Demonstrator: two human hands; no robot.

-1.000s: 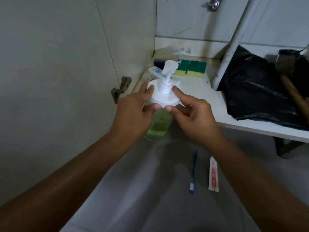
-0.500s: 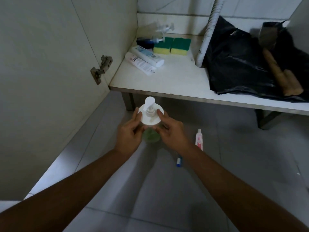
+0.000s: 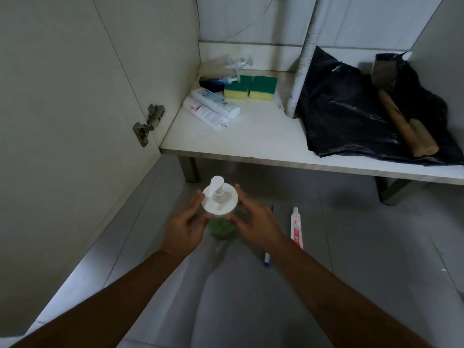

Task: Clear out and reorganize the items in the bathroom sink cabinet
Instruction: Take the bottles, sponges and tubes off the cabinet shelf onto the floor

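A pump bottle with a white cap and green liquid stands on the grey floor at the centre of the frame, just below the cabinet shelf. The left hand and right hand flank it with fingers spread; whether their fingertips touch the cap or have let go cannot be told through the blur. Just right of the right hand lie a blue toothbrush and a toothpaste tube. On the shelf above are two tubes, two green-and-yellow sponges, a dark pump bottle on its side, and a black plastic bag at upper right.
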